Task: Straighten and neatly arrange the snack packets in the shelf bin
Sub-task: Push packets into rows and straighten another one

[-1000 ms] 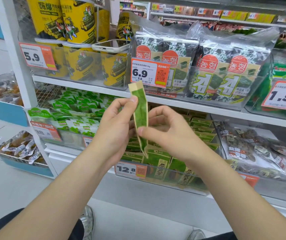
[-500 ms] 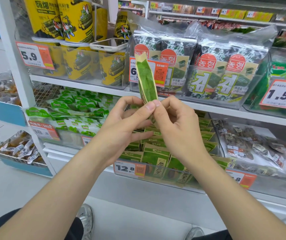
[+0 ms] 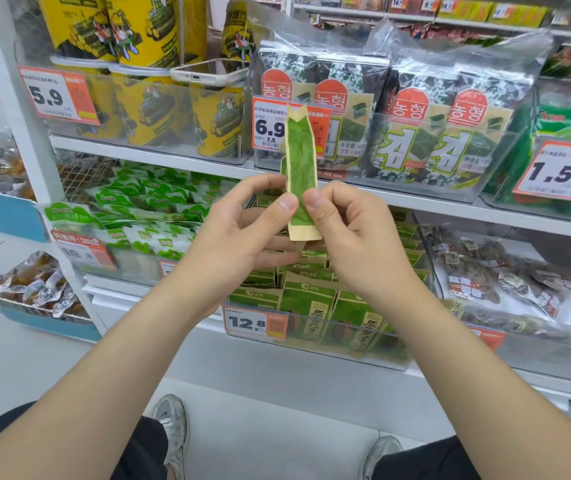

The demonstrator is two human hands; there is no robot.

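Note:
A green and tan snack packet (image 3: 300,157) stands upright, edge-on, in front of the middle shelf. My left hand (image 3: 242,233) pinches its lower part from the left and my right hand (image 3: 353,237) pinches it from the right, thumbs nearly touching. Below my hands a clear shelf bin (image 3: 391,358) holds several matching green and tan packets (image 3: 306,306), standing in rows behind a 12.8 price tag (image 3: 254,323). My hands hide the back rows of the bin.
The upper shelf (image 3: 159,155) carries yellow canisters (image 3: 145,26), a phone (image 3: 208,72) lying on one lid, and black seaweed packs (image 3: 415,133). Green-white packets (image 3: 138,216) fill the bin at left; clear bagged snacks (image 3: 505,282) lie at right. My shoes (image 3: 170,420) are on the floor.
The packet rose from chest height and turned upright. My right hand moved up from its lower end to meet the left at the packet's lower part. The view drew closer to the shelf.

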